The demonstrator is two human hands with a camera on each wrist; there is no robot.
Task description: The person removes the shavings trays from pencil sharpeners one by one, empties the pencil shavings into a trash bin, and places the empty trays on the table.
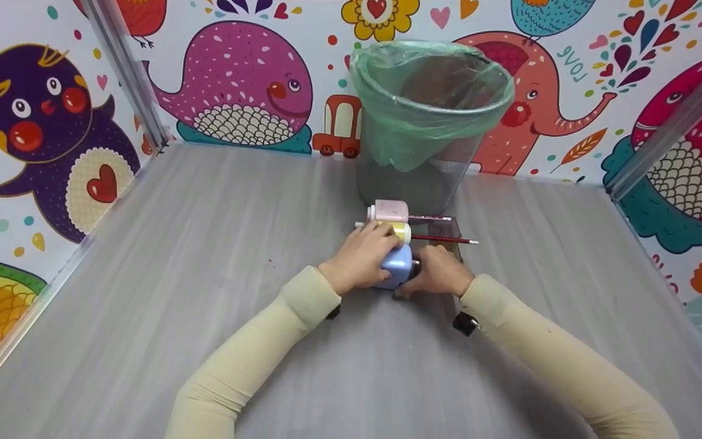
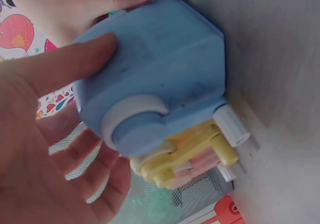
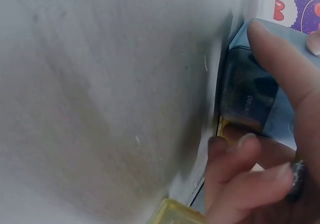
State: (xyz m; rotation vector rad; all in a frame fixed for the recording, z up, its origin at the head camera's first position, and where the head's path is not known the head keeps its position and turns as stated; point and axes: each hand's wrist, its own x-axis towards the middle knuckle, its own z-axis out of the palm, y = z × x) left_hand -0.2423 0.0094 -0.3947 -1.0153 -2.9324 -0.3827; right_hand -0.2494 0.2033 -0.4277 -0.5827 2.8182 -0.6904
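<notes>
Three crank pencil sharpeners stand side by side on the table: a blue pencil sharpener nearest, then a yellow sharpener and a pink sharpener. My left hand grips the blue one across its body, thumb on one face and fingers reaching over the far side. The white-ringed crank shows beside that palm. At the opposite end my right hand holds the dark see-through shavings drawer, thumb along its edge and fingers curled below. A short dark end sticks out by this hand.
A red pencil and a patterned pencil point right from the yellow and pink sharpeners. Behind stands a bin with a green bag. A see-through yellow piece lies beyond the right fingers. Printed panels wall the table.
</notes>
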